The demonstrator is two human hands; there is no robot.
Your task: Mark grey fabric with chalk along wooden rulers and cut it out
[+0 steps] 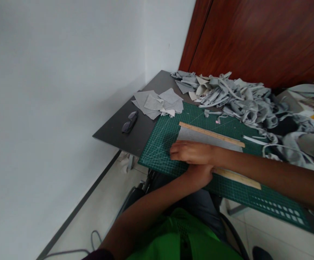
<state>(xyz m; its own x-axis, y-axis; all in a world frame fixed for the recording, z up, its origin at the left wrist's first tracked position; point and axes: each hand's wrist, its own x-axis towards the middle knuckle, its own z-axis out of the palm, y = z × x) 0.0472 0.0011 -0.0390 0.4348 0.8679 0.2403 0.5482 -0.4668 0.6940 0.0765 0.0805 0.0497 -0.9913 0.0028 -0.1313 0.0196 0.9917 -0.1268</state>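
Right hand (190, 151) flat, fingers stretched out, pressing on grey fabric piece (200, 137) on green cutting mat (162, 141), between two wooden rulers: far ruler (211, 134), near ruler (239, 177). Left hand (200, 175) mostly hidden beneath right wrist; grip impossible to tell. Scrap heap (238, 97) cut off at right. Glasses (130, 122) well apart.

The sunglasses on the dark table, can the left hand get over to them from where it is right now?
Probably yes. The left hand rests at the near edge of the green cutting mat, and the sunglasses lie off the mat's left side on bare dark table, with nothing lying between.
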